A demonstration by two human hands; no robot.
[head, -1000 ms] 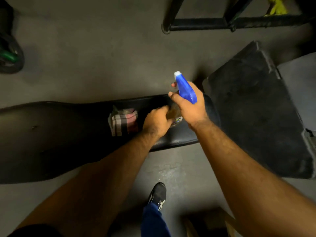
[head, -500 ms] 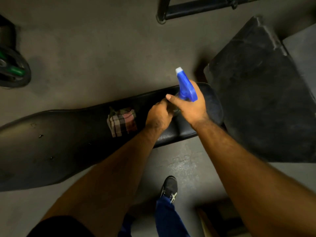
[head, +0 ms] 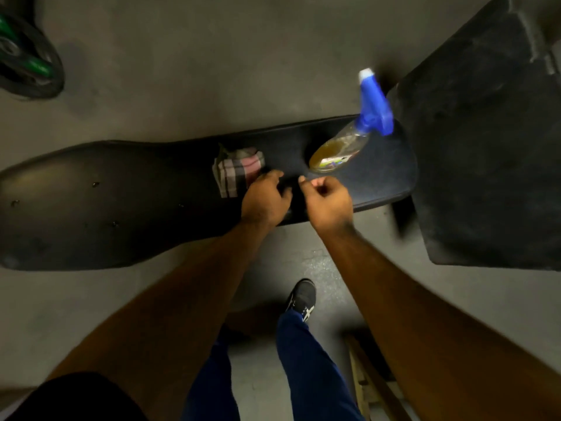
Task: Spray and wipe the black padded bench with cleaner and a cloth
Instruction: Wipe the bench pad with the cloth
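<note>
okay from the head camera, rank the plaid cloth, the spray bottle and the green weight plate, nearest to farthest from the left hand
1. Plaid cloth: on the bench, just beyond the left hand, at its fingertips.
2. Spray bottle: further right, at the bench's right end.
3. Green weight plate: on the floor, far upper left.

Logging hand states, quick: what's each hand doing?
Left hand: loosely curled, empty, beside plaid cloth.
Right hand: curled, empty; spray bottle released.
</note>
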